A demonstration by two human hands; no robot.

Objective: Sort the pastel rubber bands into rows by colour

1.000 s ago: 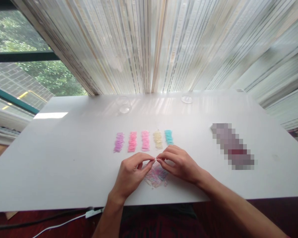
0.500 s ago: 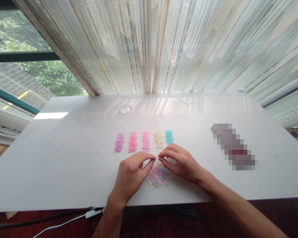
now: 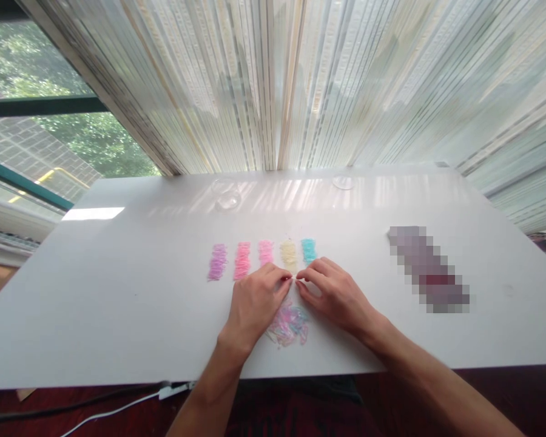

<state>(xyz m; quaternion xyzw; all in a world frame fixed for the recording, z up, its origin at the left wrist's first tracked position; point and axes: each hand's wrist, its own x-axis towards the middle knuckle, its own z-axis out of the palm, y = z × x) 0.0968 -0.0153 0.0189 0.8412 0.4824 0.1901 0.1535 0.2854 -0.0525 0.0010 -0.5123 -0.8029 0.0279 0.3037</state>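
Observation:
On the white table (image 3: 118, 291) lie several sorted rows of small thin pieces: purple (image 3: 217, 261), pink (image 3: 242, 260), lighter pink (image 3: 266, 250), pale yellow (image 3: 289, 254) and turquoise (image 3: 308, 249). A mixed pile of the same pieces (image 3: 289, 321) sits nearer me. My left hand (image 3: 257, 300) and my right hand (image 3: 332, 294) meet in pinches just below the yellow row. Between their fingertips is a tiny pale piece that I cannot make out clearly.
Two clear dishes stand at the back of the table, one at the left (image 3: 227, 194) and one at the right (image 3: 343, 181). A blurred-out oblong object (image 3: 428, 267) lies at the right. Striped curtains hang behind. A white cable (image 3: 118, 409) runs below the front edge.
Both hands have moved away from me, from over the mixed pile up to the lower end of the yellow row, still pinched together.

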